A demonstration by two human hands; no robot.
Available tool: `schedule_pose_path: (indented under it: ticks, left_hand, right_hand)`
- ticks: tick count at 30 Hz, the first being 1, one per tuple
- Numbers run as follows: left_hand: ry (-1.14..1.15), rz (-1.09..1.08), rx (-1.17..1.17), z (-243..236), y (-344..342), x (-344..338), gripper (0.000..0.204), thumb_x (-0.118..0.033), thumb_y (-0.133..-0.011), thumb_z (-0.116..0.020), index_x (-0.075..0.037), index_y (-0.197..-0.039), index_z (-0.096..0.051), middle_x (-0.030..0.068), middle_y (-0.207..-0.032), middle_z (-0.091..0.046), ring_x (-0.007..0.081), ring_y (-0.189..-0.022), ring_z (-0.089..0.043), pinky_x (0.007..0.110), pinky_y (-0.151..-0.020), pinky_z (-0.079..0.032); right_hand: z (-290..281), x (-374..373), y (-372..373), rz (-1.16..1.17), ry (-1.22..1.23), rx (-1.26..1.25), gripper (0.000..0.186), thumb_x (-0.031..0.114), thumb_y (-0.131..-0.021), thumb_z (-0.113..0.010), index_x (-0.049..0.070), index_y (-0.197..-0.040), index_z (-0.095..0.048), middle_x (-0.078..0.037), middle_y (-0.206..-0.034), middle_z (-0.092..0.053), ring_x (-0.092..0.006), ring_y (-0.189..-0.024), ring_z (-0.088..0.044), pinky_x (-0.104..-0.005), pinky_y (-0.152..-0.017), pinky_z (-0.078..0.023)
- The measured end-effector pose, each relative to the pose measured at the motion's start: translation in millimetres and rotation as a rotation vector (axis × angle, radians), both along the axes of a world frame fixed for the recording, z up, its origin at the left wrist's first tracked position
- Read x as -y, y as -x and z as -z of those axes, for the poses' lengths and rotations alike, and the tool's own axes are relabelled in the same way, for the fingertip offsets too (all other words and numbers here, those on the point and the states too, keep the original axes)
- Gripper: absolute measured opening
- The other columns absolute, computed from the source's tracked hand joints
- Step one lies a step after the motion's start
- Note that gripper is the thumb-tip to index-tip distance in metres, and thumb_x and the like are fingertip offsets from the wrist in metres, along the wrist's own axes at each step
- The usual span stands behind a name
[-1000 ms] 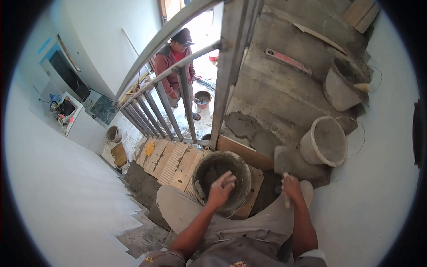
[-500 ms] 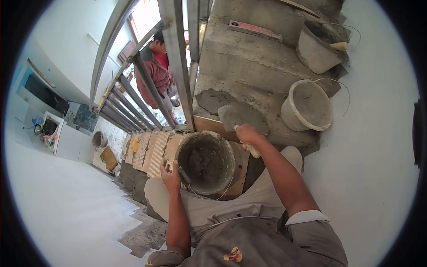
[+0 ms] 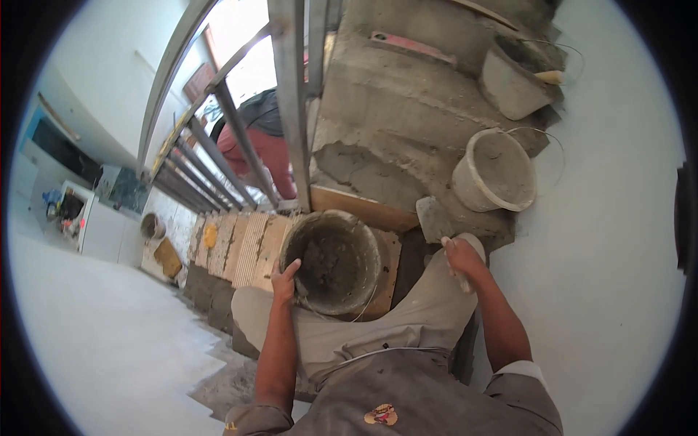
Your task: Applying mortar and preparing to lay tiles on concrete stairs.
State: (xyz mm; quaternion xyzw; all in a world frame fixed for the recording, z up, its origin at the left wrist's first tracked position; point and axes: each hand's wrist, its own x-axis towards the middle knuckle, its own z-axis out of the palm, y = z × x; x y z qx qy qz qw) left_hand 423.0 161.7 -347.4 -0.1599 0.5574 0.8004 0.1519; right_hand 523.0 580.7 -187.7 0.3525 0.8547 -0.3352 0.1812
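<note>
Honestly the bucket [image 3: 372,254] would worry me: it's round, parked just inside the right edge of the wooden board [image 3: 391,270], so if the left hand [image 3: 286,280], fingers hooked on its rim, slips or yanks, I reckon it could tip. Right hand [image 3: 463,261] has fingers wrapped round the trowel [image 3: 434,220]; a careless swing might clip the right knee [image 3: 471,247]. Mortar [image 3: 327,263] looks lumpy, trowel blade's flat and grey-crusted.

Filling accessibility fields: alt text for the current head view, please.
A person's left hand holds a mortar bucket by its rim; the right hand holds a trowel. Two more buckets and a pinkish level rest on rough steps at upper right; another person shows behind metal railings.
</note>
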Motion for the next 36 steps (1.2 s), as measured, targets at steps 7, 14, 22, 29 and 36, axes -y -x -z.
schedule_pose_path:
  ticks: [7, 14, 22, 29, 36]
  left_hand:
    - [0.096, 0.157, -0.233, -12, -8, -22, 0.064, -0.010, -0.086, -0.077, 0.004, -0.143, -0.051, 0.0135, -0.127, -0.066, 0.0222, -0.115, -0.063, 0.033, -0.103, -0.048]
    - [0.266, 0.321, -0.304, -31, -14, -49, 0.065, -0.008, -0.081, -0.073, 0.001, -0.142, -0.052, 0.0137, -0.127, -0.065, 0.0233, -0.118, -0.061, 0.034, -0.105, -0.046]
    - [0.237, 0.346, -0.335, -12, -9, -53, 0.067, -0.005, -0.082, -0.071, 0.002, -0.145, -0.049, 0.0148, -0.130, -0.064, 0.0248, -0.123, -0.059, 0.036, -0.108, -0.045]
    - [0.251, 0.299, -0.312, -15, -15, -52, 0.068, -0.004, -0.083, -0.069, 0.003, -0.146, -0.047, 0.0155, -0.132, -0.063, 0.0239, -0.122, -0.061, 0.035, -0.108, -0.046]
    - [0.210, 0.309, -0.310, -6, -14, -58, 0.067, -0.006, -0.082, -0.070, 0.003, -0.144, -0.050, 0.0158, -0.133, -0.063, 0.0245, -0.123, -0.061, 0.035, -0.110, -0.045]
  right_hand:
    - [25, 89, -14, -0.720, -0.140, -0.063, 0.032, 0.028, -0.094, -0.062, -0.001, -0.107, -0.059, -0.027, -0.094, -0.072, -0.0426, -0.093, -0.072, -0.0503, -0.081, -0.056]
    - [104, 135, 56, -0.810, -0.574, -0.147, 0.018, 0.018, -0.084, -0.070, 0.002, -0.093, -0.067, -0.019, -0.093, -0.074, -0.0326, -0.085, -0.075, -0.0425, -0.069, -0.060]
    - [122, 185, 30, -1.139, -0.820, -0.154, 0.017, 0.018, -0.083, -0.069, 0.005, -0.092, -0.075, -0.011, -0.088, -0.072, -0.0280, -0.079, -0.075, -0.0371, -0.060, -0.059]
    - [97, 144, 7, -1.023, -0.370, -0.092, 0.021, 0.014, -0.084, -0.067, 0.003, -0.098, -0.077, -0.020, -0.092, -0.074, -0.0324, -0.090, -0.075, -0.0452, -0.070, -0.061]
    - [132, 144, 16, -0.726, -0.035, 0.262, 0.035, 0.019, -0.082, -0.068, -0.005, -0.107, -0.071, -0.028, -0.104, -0.073, -0.0441, -0.101, -0.071, -0.0504, -0.089, -0.057]
